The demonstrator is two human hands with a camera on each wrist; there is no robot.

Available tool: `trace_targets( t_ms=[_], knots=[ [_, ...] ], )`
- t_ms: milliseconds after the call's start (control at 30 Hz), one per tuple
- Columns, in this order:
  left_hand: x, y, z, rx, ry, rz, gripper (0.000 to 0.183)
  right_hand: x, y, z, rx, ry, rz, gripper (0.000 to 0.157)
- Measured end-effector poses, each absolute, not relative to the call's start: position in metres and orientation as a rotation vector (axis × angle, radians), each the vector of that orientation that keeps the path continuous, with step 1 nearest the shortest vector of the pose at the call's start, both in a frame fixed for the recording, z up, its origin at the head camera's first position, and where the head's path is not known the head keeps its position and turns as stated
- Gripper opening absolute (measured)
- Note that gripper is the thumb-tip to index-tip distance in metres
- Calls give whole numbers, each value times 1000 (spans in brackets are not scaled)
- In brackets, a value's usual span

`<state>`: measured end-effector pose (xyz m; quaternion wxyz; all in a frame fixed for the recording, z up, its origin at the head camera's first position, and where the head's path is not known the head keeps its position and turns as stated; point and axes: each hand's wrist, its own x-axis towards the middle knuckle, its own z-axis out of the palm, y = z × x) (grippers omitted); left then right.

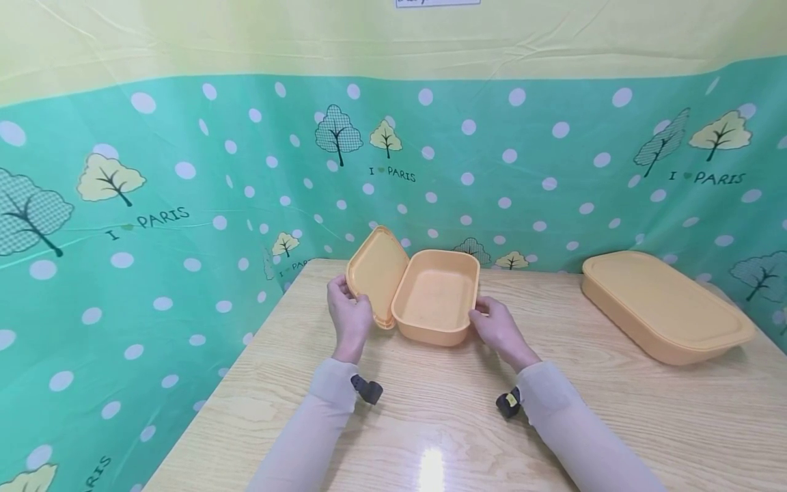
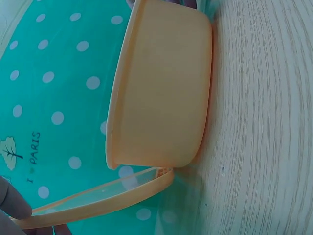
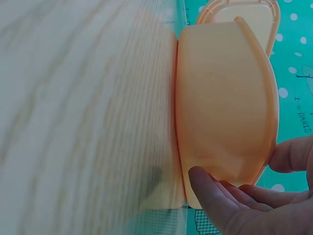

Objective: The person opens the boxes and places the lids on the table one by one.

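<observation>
An orange rectangular food container point(image 1: 438, 294) stands uncovered on the wooden table, its inside bare. Its matching lid point(image 1: 376, 273) is tilted up along the container's left side, the lower edge against or close to the container. My left hand point(image 1: 349, 314) pinches the outer edge of this lid; in the left wrist view the thumb point(image 2: 13, 199) is on one face and fingertips show beneath. My right hand point(image 1: 498, 328) grips the container's right side. In the right wrist view its thumb point(image 3: 292, 154) is at the rim and the fingers lie along the outer wall.
A larger orange container point(image 1: 667, 304) with its lid on sits at the table's right side. Behind the wooden table point(image 1: 399, 410) and along its left hangs a green dotted curtain point(image 1: 246, 157). Each wrist carries a small black camera point(image 1: 367, 389).
</observation>
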<state>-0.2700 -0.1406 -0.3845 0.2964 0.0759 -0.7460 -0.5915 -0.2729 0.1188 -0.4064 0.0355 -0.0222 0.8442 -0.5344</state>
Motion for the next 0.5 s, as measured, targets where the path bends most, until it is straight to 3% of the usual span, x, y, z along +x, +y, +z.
trace_targets(
  t_ms=[500],
  knots=[
    [-272,-142,-383,220,-1976,-1568,48,-274,118,-407,-94,2585,-1672,46]
  ],
)
